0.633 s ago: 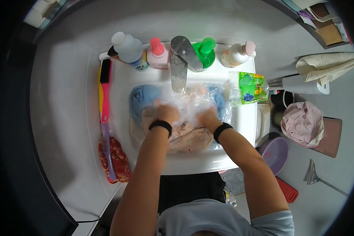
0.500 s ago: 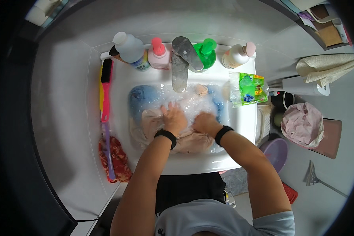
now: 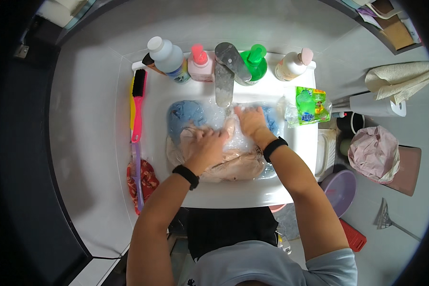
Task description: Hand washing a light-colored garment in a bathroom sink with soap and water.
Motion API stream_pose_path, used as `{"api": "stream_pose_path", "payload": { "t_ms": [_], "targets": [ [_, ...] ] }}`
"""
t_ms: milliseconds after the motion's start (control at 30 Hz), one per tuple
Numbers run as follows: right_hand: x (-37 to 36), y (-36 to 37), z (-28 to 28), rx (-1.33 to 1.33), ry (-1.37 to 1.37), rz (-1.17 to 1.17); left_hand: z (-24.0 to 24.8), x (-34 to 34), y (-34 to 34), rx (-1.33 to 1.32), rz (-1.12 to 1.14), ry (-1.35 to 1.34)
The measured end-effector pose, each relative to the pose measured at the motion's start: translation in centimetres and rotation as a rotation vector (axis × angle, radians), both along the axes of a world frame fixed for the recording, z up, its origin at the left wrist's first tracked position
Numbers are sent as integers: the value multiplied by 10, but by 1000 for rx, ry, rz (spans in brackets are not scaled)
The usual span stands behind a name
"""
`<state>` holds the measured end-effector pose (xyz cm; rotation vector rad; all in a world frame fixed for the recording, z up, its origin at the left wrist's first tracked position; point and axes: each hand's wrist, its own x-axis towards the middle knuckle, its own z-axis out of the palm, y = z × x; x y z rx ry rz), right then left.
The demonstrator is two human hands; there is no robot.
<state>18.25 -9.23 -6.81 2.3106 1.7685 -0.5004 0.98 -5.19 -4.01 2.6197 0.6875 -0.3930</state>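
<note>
Soapy water fills the white sink basin, where a wet peach-coloured garment lies toward the near side. My left hand rests on its left part, fingers apart and partly sunk in the cloth. A narrow fold of the garment runs up between my hands. My right hand, farther back below the tap, is closed on the upper end of that fold; the suds hide some of its fingertips. Blue cloth is bunched at the back left of the basin, and more blue cloth shows beside my right hand.
Along the back rim stand a white bottle, a pink pump bottle, a green pump bottle and a cream pump bottle. A green packet lies right; a pink brush and purple comb lie left.
My right hand has moved away from me toward the tap, drawing up a fold of the garment. My left hand has shifted slightly nearer me. The whole view has drifted a little.
</note>
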Motion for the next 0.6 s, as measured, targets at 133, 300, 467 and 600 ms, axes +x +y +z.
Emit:
{"api": "stream_pose_path", "payload": {
  "t_ms": [133, 300, 467, 600],
  "targets": [
    [-7, -10, 14, -382, 113, 7, 5, -14, -1, -90, 162, 138],
    [36, -47, 49, 157, 955, -263, 30, -15, 20, -92, 345, -5],
    [30, -64, 159, 347, 1489, -352, 60, -36, 44, -296, 258, -380],
    [24, -72, 230, 529, 1433, -336, 133, -42, 57, -526, 299, -471]
  ]
}}
